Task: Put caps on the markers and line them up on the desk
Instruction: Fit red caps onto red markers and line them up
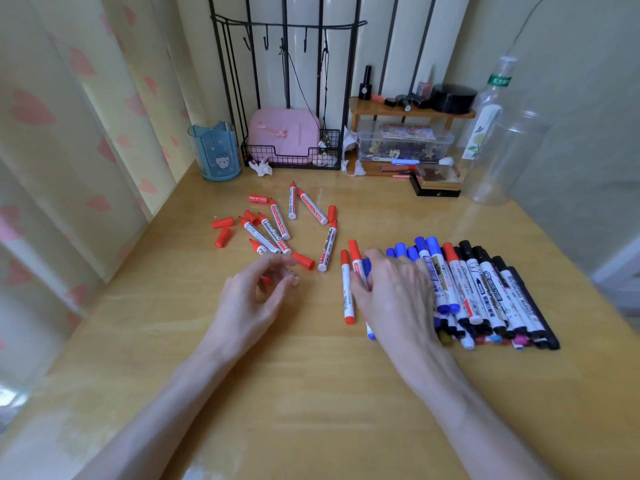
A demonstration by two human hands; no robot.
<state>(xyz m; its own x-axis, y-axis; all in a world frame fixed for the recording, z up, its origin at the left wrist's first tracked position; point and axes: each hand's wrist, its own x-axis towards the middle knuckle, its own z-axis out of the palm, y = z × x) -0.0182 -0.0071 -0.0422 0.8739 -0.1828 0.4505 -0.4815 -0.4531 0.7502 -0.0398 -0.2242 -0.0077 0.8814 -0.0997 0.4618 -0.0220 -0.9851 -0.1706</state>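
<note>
A row of capped blue, red and black markers [485, 289] lies side by side on the right of the wooden desk [311, 393]. My right hand [394, 292] rests over the row's left end, its fingers curled round a red-capped marker [355, 252]. Just left of it lies another capped red marker [347, 289]. Several uncapped red markers [273, 233] are scattered at the middle, with loose red caps [221, 223] among them and one cap [304, 261] nearest my left hand [256, 296]. That hand hovers with curled fingers; a blurred bit of red shows between them.
At the back stand a blue pen cup [216, 154], a wire basket [294, 161] with a pink case, a small wooden shelf [408, 110] over a clear plastic box [405, 142], a dark flat box [436, 187] and a clear bottle [498, 140]. A curtain hangs along the left.
</note>
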